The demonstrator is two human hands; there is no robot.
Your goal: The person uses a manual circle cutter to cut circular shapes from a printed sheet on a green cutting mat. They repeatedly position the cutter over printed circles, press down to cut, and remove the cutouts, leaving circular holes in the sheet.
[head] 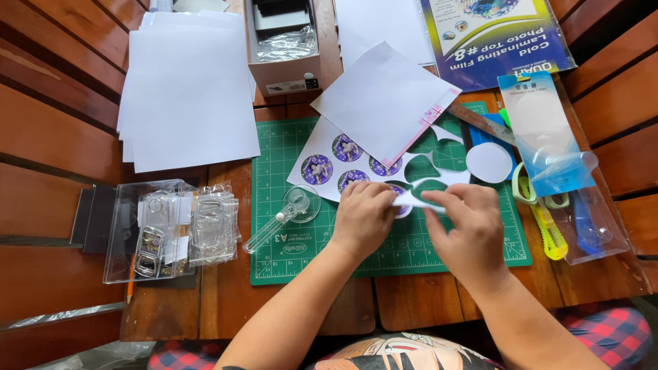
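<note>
My left hand [363, 219] and my right hand [466, 229] meet over a green cutting mat [281, 253]. Between them they pinch the near edge of a white sheet [322, 147] printed with round purple pictures [317, 169], several of which have been cut out and left holes. My left fingers cover one printed circle at the sheet's edge. A clear plastic circle cutter [284, 216] lies on the mat just left of my left hand. A loose white paper disc [489, 162] lies on the mat beyond my right hand.
A white paper stack [188, 89] lies far left, a small open box [284, 44] at the back. A clear tray of plastic parts [171, 229] sits left of the mat. A metal ruler [483, 123], packaged cutter [545, 133], yellow-green knife [548, 229] and laminating film pack [493, 34] lie right.
</note>
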